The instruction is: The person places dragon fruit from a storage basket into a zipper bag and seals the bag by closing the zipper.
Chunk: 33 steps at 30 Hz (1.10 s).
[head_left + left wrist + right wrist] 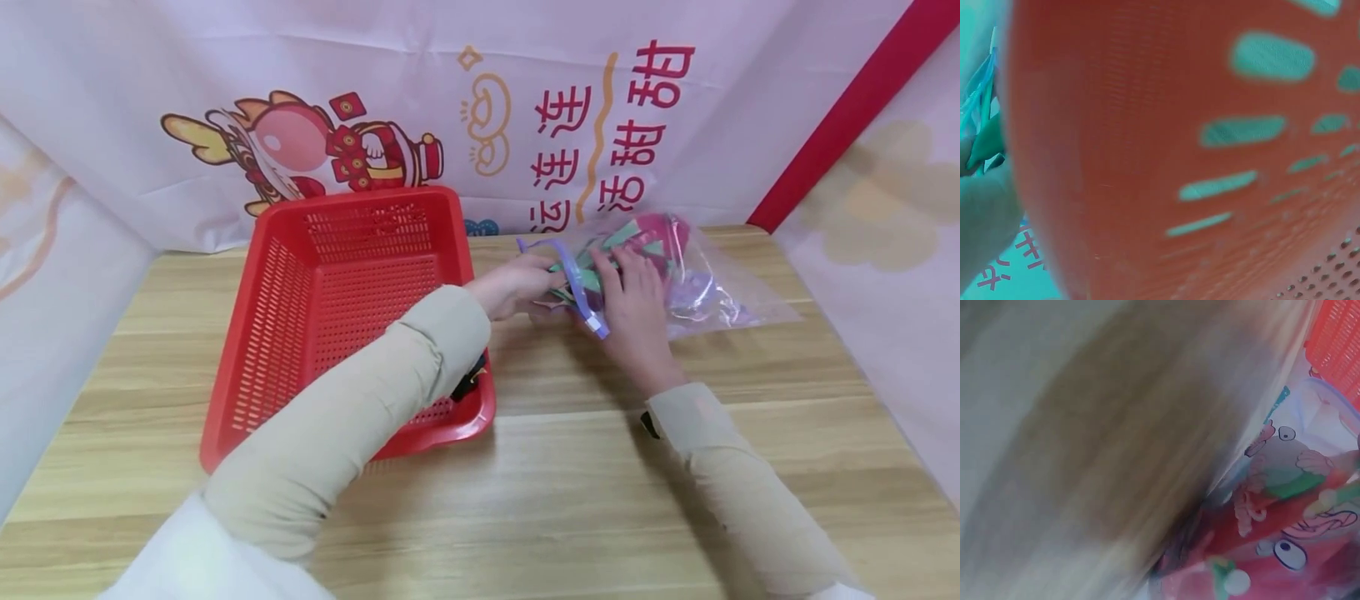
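Note:
A clear zip bag [697,292] with a purple zip edge lies at the back right of the table. Inside are pink-red and green pieces [656,233]; in the right wrist view a cartoon eye shows on a red piece [1288,553]. My left hand [521,283] is at the bag's mouth and pinches a green piece [986,140], its fingertips partly hidden. Over the bag's near side, my right hand [637,308] grips it just behind the zip, with the thumb mostly hidden.
A red perforated basket [255,333] stands left of the bag, under my left forearm. Its wall [1135,156] fills most of the left wrist view. A small black item [468,379] is by its right side. A printed cloth [420,75] hangs behind the wooden table [585,483].

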Tool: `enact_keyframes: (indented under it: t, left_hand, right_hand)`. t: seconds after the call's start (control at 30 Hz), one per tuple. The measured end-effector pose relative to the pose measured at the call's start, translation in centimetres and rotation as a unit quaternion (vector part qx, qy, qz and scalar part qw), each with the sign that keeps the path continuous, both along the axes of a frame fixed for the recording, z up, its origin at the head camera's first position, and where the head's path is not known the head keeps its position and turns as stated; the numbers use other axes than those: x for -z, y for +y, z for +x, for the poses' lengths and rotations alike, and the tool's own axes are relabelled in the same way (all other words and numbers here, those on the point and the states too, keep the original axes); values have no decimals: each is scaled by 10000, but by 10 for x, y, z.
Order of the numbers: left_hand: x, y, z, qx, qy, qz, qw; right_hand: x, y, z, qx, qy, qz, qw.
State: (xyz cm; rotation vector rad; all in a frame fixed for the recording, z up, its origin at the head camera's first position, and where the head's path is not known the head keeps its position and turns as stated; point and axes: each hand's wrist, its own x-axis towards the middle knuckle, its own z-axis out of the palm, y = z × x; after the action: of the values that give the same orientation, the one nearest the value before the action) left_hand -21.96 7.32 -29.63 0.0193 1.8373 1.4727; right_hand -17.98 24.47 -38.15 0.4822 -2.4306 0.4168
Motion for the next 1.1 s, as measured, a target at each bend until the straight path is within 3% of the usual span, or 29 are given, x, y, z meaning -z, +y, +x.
enact_keyframes:
  t: [0.1,0.17,0.3,0.4,0.53,0.63,0.77,0.93,1.1]
  left_hand:
    - [-2,-1,0,286,154,-103,9994]
    - [-5,-2,1,507,472,-321,9971]
    - [-12,-7,3,818,1484,-918,9813]
    - [-17,-13,5,656,1945,-1153,9719]
    - [-20,-19,6,232,2145,-1253,9684]
    - [-19,-20,6,85,2286,-1319,9645]
    - [-19,-16,5,-125,2196,-1221,9678]
    - [-18,-14,3,-333,1583,-905,9827]
    - [-12,-12,3,-340,1237,-732,9890]
  right_hand:
    - [1,-1,-1,69,-47,47,10000]
    - [1,-2,-1,132,-116,53,9998]
    - [-1,-3,-2,206,-192,-7,9996]
    - [-1,-4,-4,239,-131,-73,9996]
    - [-2,-4,-5,241,-74,-94,9996]
    - [-2,-4,-5,230,-84,-101,9996]
    - [-3,-5,-6,221,-60,-129,9997]
    - [-4,-7,-8,186,39,-118,9998]
    - [-4,-9,-11,99,172,-53,9998]
